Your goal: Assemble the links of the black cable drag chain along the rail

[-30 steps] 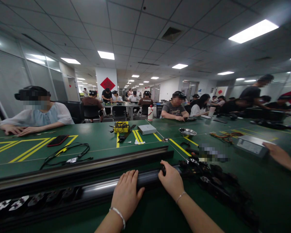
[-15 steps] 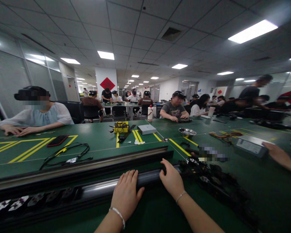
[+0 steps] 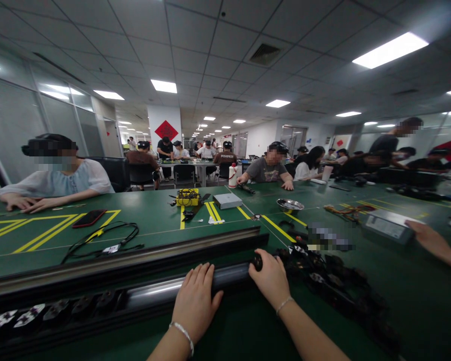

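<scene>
A long, glossy dark bar lies across the bench in front of me, its top slightly rounded. My left hand rests over the bar with fingers stretched out and thumb apart. At the bar's right end, my right hand curls its thumb and fingers round a small black part; the fingers cover much of it. Several black parts with shiny faces sit in a row in a dark channel along the bar's left end. A heap of similar dark parts spreads right of my right hand.
A long metal rail lies just beyond the bar. Farther off are a black cable, a phone, a steel bowl and a grey box. At right, another person's hand touches a metal-cased unit.
My right hand has shifted slightly right, and the black part shows more between its fingers. My left hand stays put. Across the bench, a person's hands have moved apart, a dark object under one.
</scene>
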A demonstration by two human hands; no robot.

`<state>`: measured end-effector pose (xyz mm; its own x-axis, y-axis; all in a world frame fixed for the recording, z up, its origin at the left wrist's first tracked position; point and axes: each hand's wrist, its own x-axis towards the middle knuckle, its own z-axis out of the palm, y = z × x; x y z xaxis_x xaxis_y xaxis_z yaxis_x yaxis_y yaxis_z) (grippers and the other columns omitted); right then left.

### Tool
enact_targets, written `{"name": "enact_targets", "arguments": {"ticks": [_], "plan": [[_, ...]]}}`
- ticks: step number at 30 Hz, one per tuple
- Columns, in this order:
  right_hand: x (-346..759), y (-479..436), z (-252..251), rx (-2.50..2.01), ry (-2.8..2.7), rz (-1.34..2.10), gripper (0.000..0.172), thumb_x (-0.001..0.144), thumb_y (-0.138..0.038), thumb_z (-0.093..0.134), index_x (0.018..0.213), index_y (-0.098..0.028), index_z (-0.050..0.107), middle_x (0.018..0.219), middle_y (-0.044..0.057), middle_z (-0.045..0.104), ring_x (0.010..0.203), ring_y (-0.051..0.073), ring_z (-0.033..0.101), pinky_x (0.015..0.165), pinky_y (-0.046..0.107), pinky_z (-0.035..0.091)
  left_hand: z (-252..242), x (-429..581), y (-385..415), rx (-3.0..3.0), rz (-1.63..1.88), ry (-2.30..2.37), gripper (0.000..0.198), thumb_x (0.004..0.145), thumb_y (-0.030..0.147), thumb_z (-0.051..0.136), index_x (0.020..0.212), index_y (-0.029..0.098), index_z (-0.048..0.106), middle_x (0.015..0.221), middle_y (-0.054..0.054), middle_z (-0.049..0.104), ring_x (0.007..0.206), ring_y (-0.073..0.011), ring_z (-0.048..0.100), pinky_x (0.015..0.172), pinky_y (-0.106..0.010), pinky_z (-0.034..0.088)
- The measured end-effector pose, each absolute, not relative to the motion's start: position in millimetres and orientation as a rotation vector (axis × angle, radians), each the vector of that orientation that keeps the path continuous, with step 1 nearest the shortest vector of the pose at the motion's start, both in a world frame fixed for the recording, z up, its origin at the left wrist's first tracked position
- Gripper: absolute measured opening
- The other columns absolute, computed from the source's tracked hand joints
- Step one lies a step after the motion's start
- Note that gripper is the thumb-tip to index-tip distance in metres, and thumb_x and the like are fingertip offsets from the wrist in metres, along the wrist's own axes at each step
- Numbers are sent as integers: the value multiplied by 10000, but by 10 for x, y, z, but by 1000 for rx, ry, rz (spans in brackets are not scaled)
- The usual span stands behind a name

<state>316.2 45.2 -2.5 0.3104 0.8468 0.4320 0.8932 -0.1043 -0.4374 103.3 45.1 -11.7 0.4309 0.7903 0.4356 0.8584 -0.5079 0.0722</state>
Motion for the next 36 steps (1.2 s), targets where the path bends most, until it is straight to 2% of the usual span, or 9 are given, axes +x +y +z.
{"name": "enact_targets", "arguments": {"ticks": [13, 25, 28, 32, 36], "plan": [[3182, 460, -15, -2002, -1527, -57, 371, 710, -271, 462, 1062, -179, 533, 1047, 64, 613, 1023, 201, 527, 1016, 404, 188, -93, 1030, 446, -2516, -587, -1481, 500, 777, 344, 469, 1235, 146, 447, 1284, -95, 494, 1179, -256, 437, 1007, -436, 336], [3186, 448, 26, -2029, -1534, 14, 350, 727, -254, 432, 1057, -193, 529, 1056, 49, 611, 1031, 189, 518, 1034, 398, 151, -120, 1029, 459, -2503, -598, -1457, 497, 782, 346, 457, 1238, 149, 443, 1286, -92, 491, 1180, -249, 436, 1009, -430, 332], [3183, 434, 32, -2055, -1524, 3, 350, 729, -268, 426, 1056, -199, 531, 1102, 59, 591, 1097, 203, 477, 1034, 433, 135, -114, 1031, 454, -2506, -592, -1461, 502, 783, 347, 457, 1242, 143, 440, 1288, -94, 489, 1182, -248, 433, 1010, -428, 332], [3201, 426, 18, -2128, -1491, -42, 355, 723, -316, 438, 1044, -206, 541, 1190, 74, 539, 1214, 242, 358, 1024, 495, 122, -120, 1030, 460, -2511, -592, -1461, 504, 783, 348, 456, 1243, 143, 440, 1289, -97, 488, 1187, -251, 428, 1010, -433, 333], [3216, 427, 22, -2176, -1499, -37, 384, 734, -348, 426, 1078, -211, 530, 1228, 70, 512, 1233, 248, 327, 1017, 532, 105, -135, 1021, 466, -2515, -615, -1461, 496, 778, 337, 464, 1237, 149, 443, 1288, -99, 489, 1190, -248, 427, 1009, -432, 335]]}}
